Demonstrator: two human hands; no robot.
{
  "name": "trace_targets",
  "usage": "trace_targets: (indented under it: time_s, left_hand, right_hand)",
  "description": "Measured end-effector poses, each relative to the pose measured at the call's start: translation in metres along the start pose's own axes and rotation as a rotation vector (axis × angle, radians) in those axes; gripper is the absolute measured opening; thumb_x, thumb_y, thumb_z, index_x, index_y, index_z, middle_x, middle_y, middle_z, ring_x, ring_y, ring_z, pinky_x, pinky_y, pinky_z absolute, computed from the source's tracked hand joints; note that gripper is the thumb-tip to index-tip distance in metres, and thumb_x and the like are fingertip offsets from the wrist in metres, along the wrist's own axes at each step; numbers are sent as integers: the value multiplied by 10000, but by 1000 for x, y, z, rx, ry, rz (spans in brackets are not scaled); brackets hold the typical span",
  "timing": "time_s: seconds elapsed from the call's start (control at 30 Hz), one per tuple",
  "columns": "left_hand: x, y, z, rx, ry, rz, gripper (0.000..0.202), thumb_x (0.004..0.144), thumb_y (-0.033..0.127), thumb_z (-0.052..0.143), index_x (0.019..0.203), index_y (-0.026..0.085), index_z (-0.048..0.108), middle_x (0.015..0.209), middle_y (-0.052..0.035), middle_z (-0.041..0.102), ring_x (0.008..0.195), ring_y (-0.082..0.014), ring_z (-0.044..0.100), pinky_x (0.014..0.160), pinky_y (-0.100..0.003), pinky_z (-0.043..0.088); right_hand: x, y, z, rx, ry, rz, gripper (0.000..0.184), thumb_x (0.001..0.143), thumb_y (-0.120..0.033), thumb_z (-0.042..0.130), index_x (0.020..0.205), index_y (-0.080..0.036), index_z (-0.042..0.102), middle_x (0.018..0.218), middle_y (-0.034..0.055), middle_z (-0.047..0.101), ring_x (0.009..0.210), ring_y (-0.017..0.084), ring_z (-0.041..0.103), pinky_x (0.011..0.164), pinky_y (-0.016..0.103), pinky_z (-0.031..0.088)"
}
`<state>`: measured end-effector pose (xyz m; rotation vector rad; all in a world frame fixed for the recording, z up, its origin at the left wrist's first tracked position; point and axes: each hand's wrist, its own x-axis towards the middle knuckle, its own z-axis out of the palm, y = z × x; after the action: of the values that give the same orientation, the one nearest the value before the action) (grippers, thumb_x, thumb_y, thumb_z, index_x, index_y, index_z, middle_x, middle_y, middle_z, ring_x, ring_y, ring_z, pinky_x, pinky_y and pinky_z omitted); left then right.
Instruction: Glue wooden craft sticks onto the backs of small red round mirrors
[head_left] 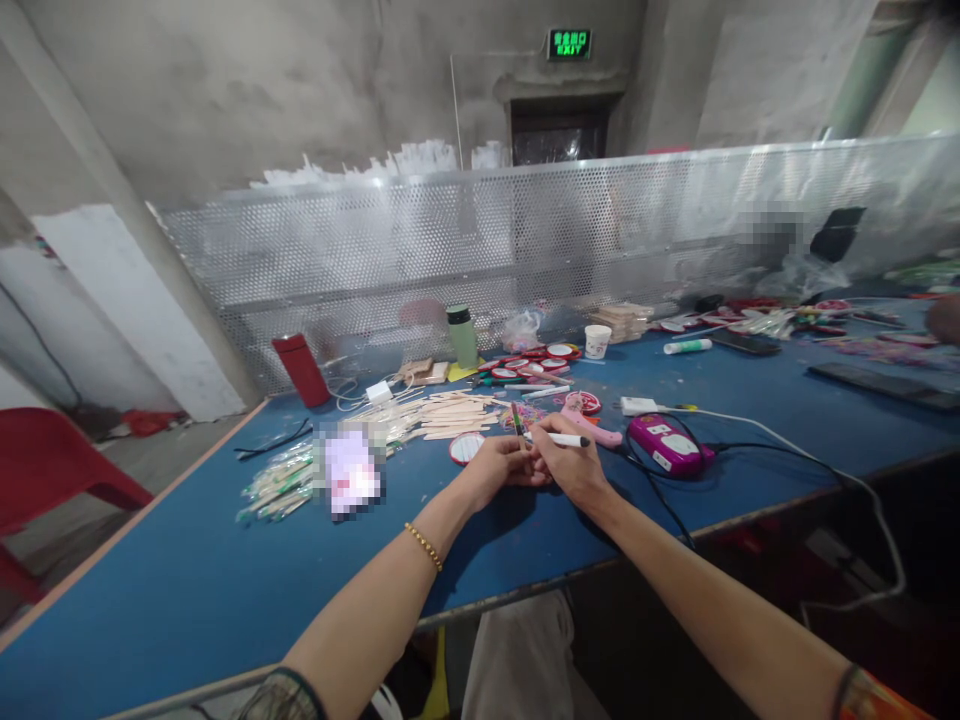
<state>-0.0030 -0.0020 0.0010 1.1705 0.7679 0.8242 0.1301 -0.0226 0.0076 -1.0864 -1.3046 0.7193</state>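
My left hand [496, 470] pinches a thin flat stick [517, 420] upright; its upper part looks dark green. My right hand [576, 472] grips a white marker [561, 438] with a black end, and its tip side meets the stick. Both hands touch each other just above the blue table [420, 540]. Beside my left hand lies a round white disc with a red rim [466, 449]. Bare wooden sticks [456, 412] are spread behind it. A pink glue gun [589, 425] rests just beyond my right hand.
A purple power box [667, 445] with black cables sits right. Further back are a green bottle [462, 338], a paper cup [597, 342] and red-rimmed discs [536, 362]. Bagged sticks [281, 485] and a red bottle [301, 370] are left. A person's hand [945, 318] shows far right.
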Motion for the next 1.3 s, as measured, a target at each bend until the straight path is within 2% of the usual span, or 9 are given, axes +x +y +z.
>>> trace_targets:
  time_s: [0.37,0.63,1.3]
  left_hand:
    - [0,1,1,4,11,6,474,523,439,891,676,106,590,641,-28,619,595,-127,631,703,-307,563]
    - [-1,1,1,-11,-21,2,465,550,436,887,702,100,603,660,-36,627,613,-126,639,748,-321,570]
    - [0,1,0,-9,-12,9,455,543,416,891,663,105,581,636,-23,623,600,-117,629,698,-298,567]
  right_hand:
    - [0,2,1,-1,1,-4,273,757,-449,594,674,-189,581,529,-29,591,379,95,540,319,170,443]
    - [-1,-3,-1,10,36,-17,273,749,-448,599,656,-193,573,509,-24,589,375,107,540,334,182,426]
    - [0,1,0,-19,18,-17,264,757,-433,575,650,-192,570,518,-33,578,378,93,526,334,173,433]
